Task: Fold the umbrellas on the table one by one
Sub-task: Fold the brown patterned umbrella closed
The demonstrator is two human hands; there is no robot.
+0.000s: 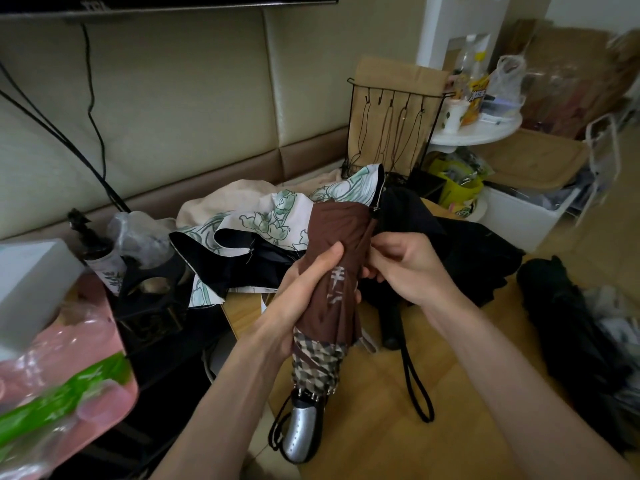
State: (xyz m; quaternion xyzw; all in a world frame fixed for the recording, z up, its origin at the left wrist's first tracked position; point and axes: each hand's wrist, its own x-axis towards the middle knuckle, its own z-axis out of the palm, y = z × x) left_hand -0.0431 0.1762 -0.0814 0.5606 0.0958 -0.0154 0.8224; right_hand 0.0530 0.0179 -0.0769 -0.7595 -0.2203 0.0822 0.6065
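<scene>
L hand (pixel 308 292) grip clamped on brown umbrella (pixel 341 237) | R hand (pixel 405 268) grip pinching its canopy edge

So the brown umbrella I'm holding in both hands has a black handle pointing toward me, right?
Not quite: the handle is silver, not black. The head view shows your left hand and right hand holding the brown umbrella, with its silver handle pointing toward you.

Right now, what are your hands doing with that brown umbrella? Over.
Both busy: left grip wrapped round brown checked-trim umbrella, silver handle toward me; right grip pinching its folds; white-and-green floral umbrella, black umbrella heaped behind, not in the way. Over.
</scene>
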